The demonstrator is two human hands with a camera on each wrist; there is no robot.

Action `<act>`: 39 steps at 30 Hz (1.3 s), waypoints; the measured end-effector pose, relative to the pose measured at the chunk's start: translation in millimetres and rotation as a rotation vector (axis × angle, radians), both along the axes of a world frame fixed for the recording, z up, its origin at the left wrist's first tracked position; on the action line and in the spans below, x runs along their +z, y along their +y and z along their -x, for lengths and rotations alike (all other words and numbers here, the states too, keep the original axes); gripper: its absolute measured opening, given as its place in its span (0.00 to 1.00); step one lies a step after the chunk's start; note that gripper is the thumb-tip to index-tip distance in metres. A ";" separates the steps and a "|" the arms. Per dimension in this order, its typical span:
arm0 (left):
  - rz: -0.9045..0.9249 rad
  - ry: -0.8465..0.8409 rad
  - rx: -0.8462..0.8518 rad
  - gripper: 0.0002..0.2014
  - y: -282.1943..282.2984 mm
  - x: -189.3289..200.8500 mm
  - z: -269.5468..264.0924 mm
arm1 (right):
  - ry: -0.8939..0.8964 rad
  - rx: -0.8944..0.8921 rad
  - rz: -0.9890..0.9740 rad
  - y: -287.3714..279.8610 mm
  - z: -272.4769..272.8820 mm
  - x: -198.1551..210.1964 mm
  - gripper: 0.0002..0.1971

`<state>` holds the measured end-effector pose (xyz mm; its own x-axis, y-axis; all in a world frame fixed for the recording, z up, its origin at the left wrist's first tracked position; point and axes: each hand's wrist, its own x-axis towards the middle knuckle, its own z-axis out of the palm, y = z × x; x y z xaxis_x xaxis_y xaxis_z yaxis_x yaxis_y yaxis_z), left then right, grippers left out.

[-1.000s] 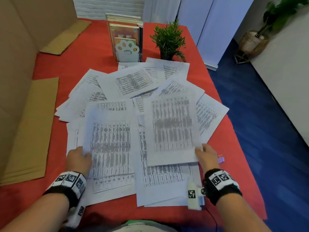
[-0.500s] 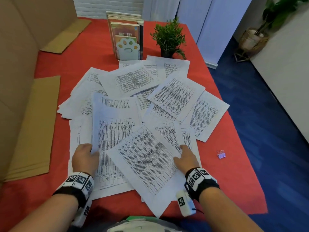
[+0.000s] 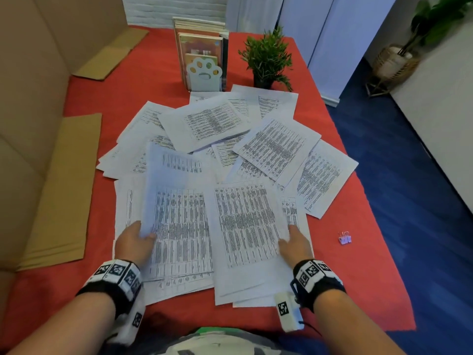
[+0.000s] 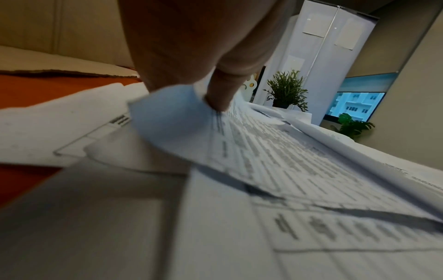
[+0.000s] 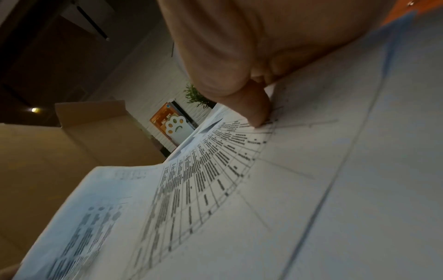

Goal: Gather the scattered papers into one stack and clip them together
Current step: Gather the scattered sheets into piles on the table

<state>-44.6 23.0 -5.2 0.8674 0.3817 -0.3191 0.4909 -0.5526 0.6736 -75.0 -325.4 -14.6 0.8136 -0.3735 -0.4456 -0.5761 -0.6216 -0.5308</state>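
Several printed sheets lie fanned over the red table. My left hand pinches the curled left edge of a small stack of sheets; the thumb sits on top of that edge. My right hand holds the right edge of a single sheet, thumb on its printed face. That sheet lies straight, beside and partly over the left stack. A small pink binder clip lies on the table to the right of my right hand.
A paw-shaped bookend with books and a small potted plant stand at the back. Cardboard sheets lie along the left side, with a cardboard wall behind them. The table's right edge drops to blue carpet.
The right hand's sheet, held up a second ago and then lying tilted across the near papers, has turned straight beside the left stack. The left hand keeps its hold.
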 end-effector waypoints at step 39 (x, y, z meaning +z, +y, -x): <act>0.310 -0.082 0.181 0.22 46.5 10.6 7.3 | -0.309 -0.137 -0.149 -1.5 -20.2 36.0 0.16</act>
<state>-51.9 69.4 5.5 0.8219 0.4277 -0.3763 0.4999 -0.2248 0.8364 -54.8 -326.9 21.4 0.8650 -0.4379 -0.2449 -0.4474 -0.4524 -0.7715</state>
